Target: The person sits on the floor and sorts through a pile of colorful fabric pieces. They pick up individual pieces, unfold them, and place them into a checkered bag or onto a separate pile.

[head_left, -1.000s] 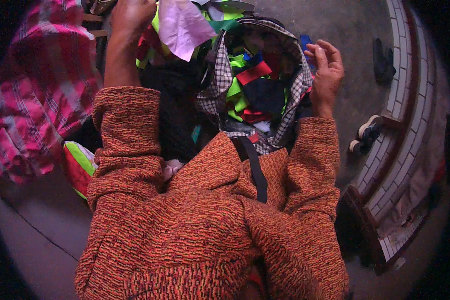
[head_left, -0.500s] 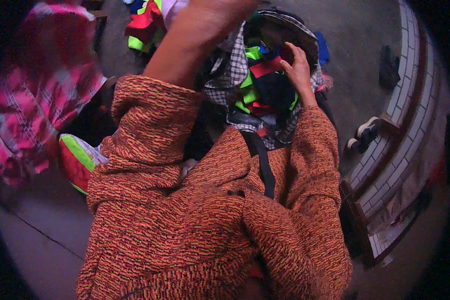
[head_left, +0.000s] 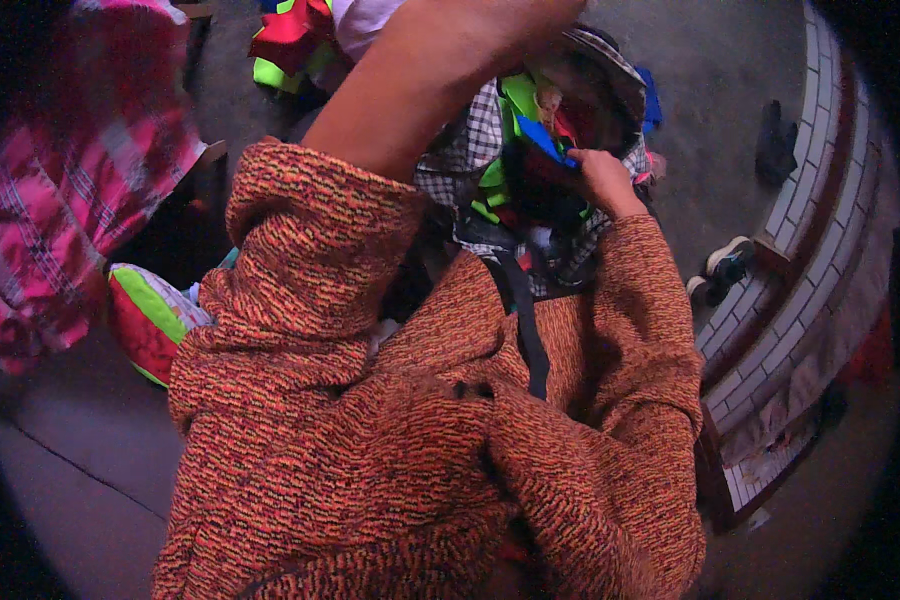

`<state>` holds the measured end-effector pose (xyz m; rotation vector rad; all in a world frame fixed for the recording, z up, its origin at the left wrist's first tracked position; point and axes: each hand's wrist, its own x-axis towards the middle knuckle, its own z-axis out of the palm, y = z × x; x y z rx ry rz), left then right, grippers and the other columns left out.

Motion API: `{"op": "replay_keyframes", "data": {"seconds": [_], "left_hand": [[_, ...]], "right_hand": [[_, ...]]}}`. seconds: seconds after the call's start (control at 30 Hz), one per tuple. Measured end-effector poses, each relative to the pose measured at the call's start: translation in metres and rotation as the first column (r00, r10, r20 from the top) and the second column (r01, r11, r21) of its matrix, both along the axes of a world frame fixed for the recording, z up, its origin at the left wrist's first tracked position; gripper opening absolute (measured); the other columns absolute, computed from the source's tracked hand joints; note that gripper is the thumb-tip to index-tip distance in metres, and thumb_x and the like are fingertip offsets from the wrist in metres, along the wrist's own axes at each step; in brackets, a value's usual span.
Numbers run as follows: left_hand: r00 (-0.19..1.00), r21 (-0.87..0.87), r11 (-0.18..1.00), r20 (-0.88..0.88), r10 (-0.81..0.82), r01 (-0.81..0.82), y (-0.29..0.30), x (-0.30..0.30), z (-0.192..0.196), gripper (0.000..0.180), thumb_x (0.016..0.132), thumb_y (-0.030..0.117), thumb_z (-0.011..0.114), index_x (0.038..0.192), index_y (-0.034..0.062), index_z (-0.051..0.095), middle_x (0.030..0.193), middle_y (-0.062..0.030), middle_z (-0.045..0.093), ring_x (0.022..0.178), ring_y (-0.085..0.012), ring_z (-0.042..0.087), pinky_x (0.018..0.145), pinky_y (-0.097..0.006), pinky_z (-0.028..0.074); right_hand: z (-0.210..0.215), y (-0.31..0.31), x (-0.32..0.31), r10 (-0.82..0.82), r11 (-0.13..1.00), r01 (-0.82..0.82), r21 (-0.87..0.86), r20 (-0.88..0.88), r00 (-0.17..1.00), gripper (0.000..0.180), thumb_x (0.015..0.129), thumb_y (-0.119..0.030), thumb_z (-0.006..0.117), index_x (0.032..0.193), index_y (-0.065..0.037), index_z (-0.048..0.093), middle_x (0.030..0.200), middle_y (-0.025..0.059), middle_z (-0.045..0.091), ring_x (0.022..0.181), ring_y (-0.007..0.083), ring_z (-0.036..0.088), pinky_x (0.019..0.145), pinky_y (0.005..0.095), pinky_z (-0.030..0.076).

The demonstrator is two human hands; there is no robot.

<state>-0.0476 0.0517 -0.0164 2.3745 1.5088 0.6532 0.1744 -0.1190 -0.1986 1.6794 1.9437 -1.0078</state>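
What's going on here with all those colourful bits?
Someone in an orange patterned top has their hands at a checked bag with bright pieces inside. The right hand is down in it, fingers at a blue piece, though a firm grip is hard to tell. The left hand is mostly cut off at the top edge. More red and green pieces sit left of the bag.

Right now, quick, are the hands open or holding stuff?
Left hand: can't tell, cut off by the top edge.
Right hand: closed, seemingly pinching blue cloth.
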Motion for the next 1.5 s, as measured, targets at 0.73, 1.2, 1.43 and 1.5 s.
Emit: {"op": "replay_keyframes", "data": {"seconds": [0.73, 1.2, 1.43, 1.5], "left_hand": [[0.861, -0.635, 0.619, 0.155, -0.485, 0.463, -0.03, 0.055, 0.011, 0.064, 0.091, 0.055, 0.037, 0.087, -0.0048, 0.059, 0.072, -0.0054, 0.06, 0.064, -0.0161, 0.052, 0.061, -0.035, 0.042], [0.626, -0.672, 0.31, 0.74, 0.248, 0.672, -0.049, 0.063, 0.002, 0.031, 0.079, 0.025, 0.069, 0.099, 0.0028, 0.062, 0.087, -0.0052, 0.066, 0.079, -0.014, 0.062, 0.076, -0.03, 0.049], [0.459, -0.707, 0.376, 0.688, 0.561, 0.6, -0.031, 0.042, 0.0, 0.014, 0.083, 0.017, 0.064, 0.075, 0.0071, 0.059, 0.066, 0.0007, 0.056, 0.055, -0.0097, 0.053, 0.049, -0.023, 0.038], [0.455, -0.716, 0.404, 0.683, 0.571, 0.569, -0.028, 0.039, -0.004, 0.014, 0.083, 0.017, 0.064, 0.076, 0.0065, 0.059, 0.066, 0.0002, 0.057, 0.055, -0.0106, 0.053, 0.05, -0.023, 0.039]], "right_hand": [[0.167, -0.007, -0.007, -0.377, 0.522, 0.686, -0.507, -0.859, -0.348, 0.046, 0.076, -0.006, 0.061, 0.12, 0.0, 0.049, 0.11, 0.013, 0.057, 0.095, 0.0253, 0.059, 0.081, 0.0383, 0.049], [0.157, 0.001, -0.009, -0.506, 0.511, 0.777, -0.367, -0.859, -0.073, 0.032, 0.078, -0.014, 0.069, 0.106, -0.004, 0.059, 0.089, 0.0042, 0.066, 0.073, 0.0116, 0.062, 0.067, 0.0258, 0.05], [0.153, 0.005, -0.006, -0.566, 0.549, 0.642, -0.535, -0.803, -0.186, 0.03, 0.077, -0.01, 0.069, 0.104, -0.002, 0.058, 0.09, 0.0042, 0.066, 0.076, 0.0092, 0.061, 0.068, 0.0221, 0.048], [0.154, 0.006, -0.004, -0.564, 0.558, 0.631, -0.539, -0.804, -0.188, 0.03, 0.077, -0.009, 0.069, 0.104, -0.003, 0.058, 0.09, 0.0038, 0.066, 0.076, 0.0091, 0.061, 0.068, 0.022, 0.048]]}}
